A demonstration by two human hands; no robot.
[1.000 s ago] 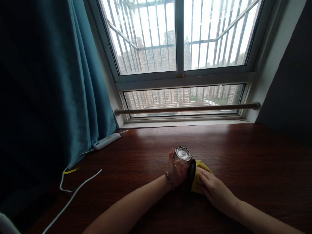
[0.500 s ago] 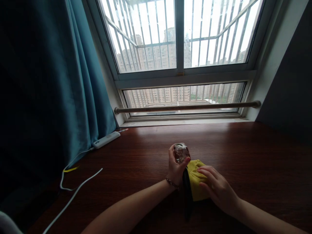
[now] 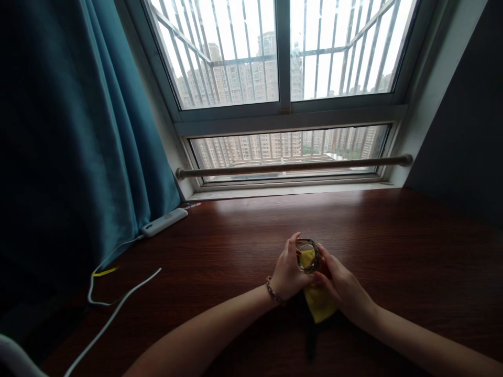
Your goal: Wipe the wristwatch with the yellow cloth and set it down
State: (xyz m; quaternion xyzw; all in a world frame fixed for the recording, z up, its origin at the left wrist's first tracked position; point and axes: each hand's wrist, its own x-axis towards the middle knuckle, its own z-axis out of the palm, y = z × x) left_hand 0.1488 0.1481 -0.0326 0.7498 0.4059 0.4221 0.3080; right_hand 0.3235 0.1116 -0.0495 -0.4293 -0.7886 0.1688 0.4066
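A small clear glass (image 3: 307, 255) is tilted with its mouth toward me over the dark wooden desk (image 3: 393, 246). My left hand (image 3: 288, 272) grips it from the left; a bead bracelet sits on that wrist. A yellow cloth (image 3: 319, 306) with a dark edge runs from inside the glass down under my right hand (image 3: 342, 285). The right hand's fingers press the cloth into the glass mouth and touch its rim.
A white power strip (image 3: 163, 222) lies at the desk's back left, with white cables (image 3: 118, 309) trailing toward me. A teal curtain (image 3: 78, 131) hangs on the left. A metal rail (image 3: 293, 166) crosses the barred window (image 3: 283, 52) behind the desk.
The glass has turned so its mouth faces me, and the yellow cloth has gone from beside the glass into it. Both hands have closed in around the glass.
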